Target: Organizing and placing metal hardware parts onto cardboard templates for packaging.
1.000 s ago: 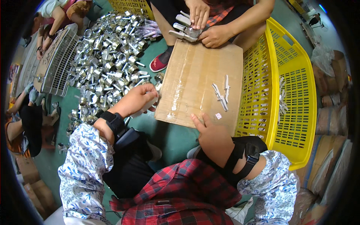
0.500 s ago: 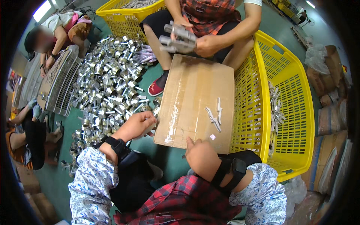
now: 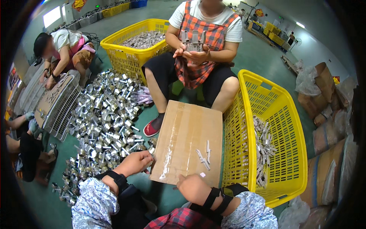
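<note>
In front of me lies a taped cardboard box (image 3: 187, 133), with several thin pale metal strips (image 3: 203, 159) on its top near the right side. My left hand (image 3: 138, 162), fingers curled closed, is at the box's left edge near its front corner; what it holds, if anything, is hidden. My right hand (image 3: 193, 188) is closed at the near edge, one finger on the top and the others out of sight below. Across the box, a co-worker in a checked apron holds a bundle of grey metal pieces (image 3: 193, 42) in both hands.
Shiny metal cups with stems (image 3: 106, 118) are heaped on the floor to the left. A yellow basket (image 3: 280, 129) with metal strips stands close on the right; another yellow basket (image 3: 133, 53) is at the back. People work at a rack (image 3: 61, 103) far left. Wrapped sacks (image 3: 324, 179) line the right.
The view has tilted upward, so the box and baskets sit lower in it. The co-worker's metal bundle has gone from tilted to upright before the apron. My hands keep their places at the box.
</note>
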`<act>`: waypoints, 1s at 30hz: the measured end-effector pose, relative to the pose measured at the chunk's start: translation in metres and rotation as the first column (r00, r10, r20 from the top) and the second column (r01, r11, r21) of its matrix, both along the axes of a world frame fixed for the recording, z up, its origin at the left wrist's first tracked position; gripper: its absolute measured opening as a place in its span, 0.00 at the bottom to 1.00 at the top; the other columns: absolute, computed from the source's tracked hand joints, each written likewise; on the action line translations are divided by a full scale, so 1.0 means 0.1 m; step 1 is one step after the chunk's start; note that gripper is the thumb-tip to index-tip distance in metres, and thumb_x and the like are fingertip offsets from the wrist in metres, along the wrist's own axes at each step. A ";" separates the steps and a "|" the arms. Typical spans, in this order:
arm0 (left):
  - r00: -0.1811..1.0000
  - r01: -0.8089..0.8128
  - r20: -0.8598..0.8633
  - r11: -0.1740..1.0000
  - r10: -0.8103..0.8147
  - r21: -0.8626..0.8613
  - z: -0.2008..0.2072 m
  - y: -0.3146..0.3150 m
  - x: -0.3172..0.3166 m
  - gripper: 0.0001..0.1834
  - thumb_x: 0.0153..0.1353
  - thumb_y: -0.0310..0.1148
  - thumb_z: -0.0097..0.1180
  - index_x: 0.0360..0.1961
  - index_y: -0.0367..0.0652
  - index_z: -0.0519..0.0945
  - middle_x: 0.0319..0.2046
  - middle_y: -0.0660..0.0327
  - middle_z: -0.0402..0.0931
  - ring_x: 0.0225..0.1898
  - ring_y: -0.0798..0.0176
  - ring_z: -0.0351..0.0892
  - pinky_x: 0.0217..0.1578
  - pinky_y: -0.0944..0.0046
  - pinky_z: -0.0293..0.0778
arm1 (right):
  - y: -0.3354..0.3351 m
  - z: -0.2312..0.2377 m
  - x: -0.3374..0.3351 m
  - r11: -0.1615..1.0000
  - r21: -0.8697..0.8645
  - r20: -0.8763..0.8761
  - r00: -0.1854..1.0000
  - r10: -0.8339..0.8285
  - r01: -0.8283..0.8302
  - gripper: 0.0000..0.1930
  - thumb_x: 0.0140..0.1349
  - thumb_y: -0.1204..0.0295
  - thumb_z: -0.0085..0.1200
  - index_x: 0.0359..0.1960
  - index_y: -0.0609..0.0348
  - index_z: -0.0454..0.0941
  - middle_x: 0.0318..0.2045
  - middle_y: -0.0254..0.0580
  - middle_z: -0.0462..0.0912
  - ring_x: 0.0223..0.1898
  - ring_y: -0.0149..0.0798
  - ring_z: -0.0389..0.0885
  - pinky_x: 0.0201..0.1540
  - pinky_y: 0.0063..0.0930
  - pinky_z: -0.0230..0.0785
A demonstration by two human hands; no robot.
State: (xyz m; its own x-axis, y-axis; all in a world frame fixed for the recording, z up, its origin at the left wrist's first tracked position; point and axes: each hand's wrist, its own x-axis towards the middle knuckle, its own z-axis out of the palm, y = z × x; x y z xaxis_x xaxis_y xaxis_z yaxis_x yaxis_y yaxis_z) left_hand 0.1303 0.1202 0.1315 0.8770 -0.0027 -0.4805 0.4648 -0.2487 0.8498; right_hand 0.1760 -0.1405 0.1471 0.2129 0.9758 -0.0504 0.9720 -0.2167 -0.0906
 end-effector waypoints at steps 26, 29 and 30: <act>0.960 -0.141 0.255 0.987 0.116 0.080 0.19 -0.12 0.04 0.10 0.67 0.32 0.44 0.35 0.36 0.74 0.25 0.63 0.74 0.22 0.72 0.74 0.23 0.68 0.77 | 0.00 -0.04 0.02 0.999 -0.039 -0.062 0.998 -0.016 0.014 0.07 0.51 0.70 0.46 0.23 0.57 0.74 0.25 0.45 0.74 0.24 0.41 0.77 0.27 0.33 0.68; 0.941 -0.182 0.297 0.983 0.164 0.032 0.21 -0.14 0.06 0.10 0.67 0.31 0.44 0.35 0.36 0.74 0.25 0.63 0.74 0.22 0.72 0.74 0.23 0.69 0.77 | 0.02 0.09 0.03 0.996 -0.088 -0.055 0.998 -0.036 0.031 0.05 0.51 0.71 0.47 0.24 0.57 0.74 0.27 0.45 0.75 0.26 0.44 0.78 0.29 0.34 0.69; 0.928 -0.196 0.325 0.981 0.180 0.016 0.22 -0.14 0.07 0.09 0.66 0.30 0.44 0.35 0.36 0.74 0.25 0.63 0.74 0.22 0.72 0.74 0.23 0.69 0.76 | 0.03 0.11 0.06 0.995 -0.092 -0.056 0.998 -0.035 0.029 0.05 0.51 0.71 0.47 0.24 0.57 0.74 0.27 0.45 0.75 0.26 0.44 0.78 0.29 0.34 0.69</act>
